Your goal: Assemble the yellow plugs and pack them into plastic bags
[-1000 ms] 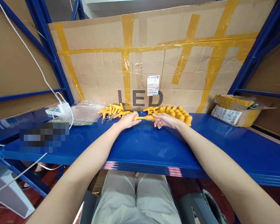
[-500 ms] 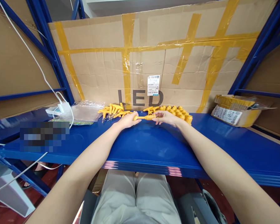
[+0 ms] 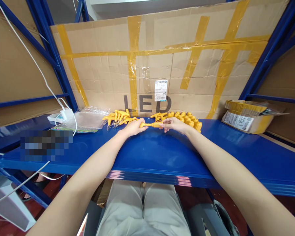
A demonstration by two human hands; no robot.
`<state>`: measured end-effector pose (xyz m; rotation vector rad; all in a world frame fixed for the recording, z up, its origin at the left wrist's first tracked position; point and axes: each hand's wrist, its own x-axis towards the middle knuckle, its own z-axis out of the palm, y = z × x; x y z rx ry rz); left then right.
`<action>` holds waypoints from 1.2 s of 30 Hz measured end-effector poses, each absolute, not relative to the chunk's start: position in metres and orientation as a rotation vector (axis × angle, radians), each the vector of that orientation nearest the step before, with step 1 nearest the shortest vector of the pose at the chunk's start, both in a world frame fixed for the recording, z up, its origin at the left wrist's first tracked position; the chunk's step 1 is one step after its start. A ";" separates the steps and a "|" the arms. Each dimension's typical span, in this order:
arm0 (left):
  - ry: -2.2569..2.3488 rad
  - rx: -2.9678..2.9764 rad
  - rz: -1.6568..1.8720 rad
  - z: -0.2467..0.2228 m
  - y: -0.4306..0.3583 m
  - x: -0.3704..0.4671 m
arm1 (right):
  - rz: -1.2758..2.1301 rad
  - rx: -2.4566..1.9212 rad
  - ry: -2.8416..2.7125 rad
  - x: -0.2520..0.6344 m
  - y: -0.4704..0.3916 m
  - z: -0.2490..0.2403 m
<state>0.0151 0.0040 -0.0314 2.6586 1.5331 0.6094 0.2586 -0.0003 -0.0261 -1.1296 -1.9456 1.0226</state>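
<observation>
Your right hand (image 3: pixel 174 125) now grips more of the yellow piece (image 3: pixel 155 125); your left hand (image 3: pixel 136 127) grips its other end, near the worktop (image 3: pixel 159 154)'s back edge. Handling seems unfinished, though its ends are hidden.

Big cardboard (image 3: pixel 159 67): large dark letters "LED" (image 3: pixel 141 104) near the bottom.
White sticker (image 3: pixel 160 93) on it: a barcode and words too tiny to read.
Small box (image 3: pixel 258 122): white label (image 3: pixel 238 121), print too small to read.
</observation>
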 end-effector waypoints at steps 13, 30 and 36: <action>1.579 2.700 0.605 -0.026 -0.003 0.019 | 1.202 -1.062 -1.797 0.258 0.004 -0.031; 1.509 2.609 0.630 -0.027 -0.002 0.019 | 1.276 -1.104 -1.777 0.260 -0.001 -0.029; 1.521 2.611 0.593 -0.026 -0.002 0.020 | 1.164 -1.154 -1.849 0.259 -0.001 -0.028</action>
